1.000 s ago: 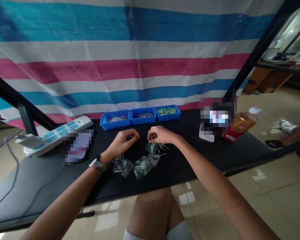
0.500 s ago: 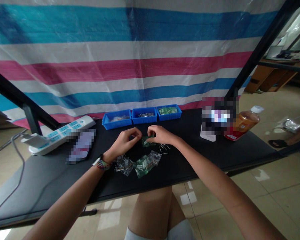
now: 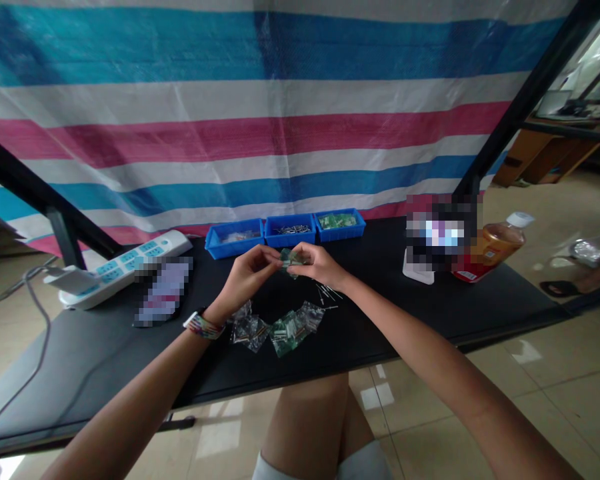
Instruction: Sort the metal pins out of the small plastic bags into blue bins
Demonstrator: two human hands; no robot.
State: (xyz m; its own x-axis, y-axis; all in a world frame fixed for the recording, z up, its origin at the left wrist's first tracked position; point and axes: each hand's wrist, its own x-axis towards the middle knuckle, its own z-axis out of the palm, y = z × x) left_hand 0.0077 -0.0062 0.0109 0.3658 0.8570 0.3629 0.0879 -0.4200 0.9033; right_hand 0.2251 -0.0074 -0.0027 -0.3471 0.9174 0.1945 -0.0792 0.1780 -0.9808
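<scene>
A small green-tinted plastic bag is raised a little above the black table between my hands. My right hand is closed on its right side, thumb in front. My left hand pinches at the bag's left edge, fingertips together. Below them lie a green bag with small parts in it and clear bags holding small parts. Several thin metal pins lie loose beside my right wrist, partly hidden by it.
Three blue bins stand at the back: one with clear bags, one with metal pins, one with green bags. A power strip and phone lie left. A drink bottle stands right, beside a blurred-out device.
The green bag has come up off the table in my right hand. My left hand has moved right and up to meet it.
</scene>
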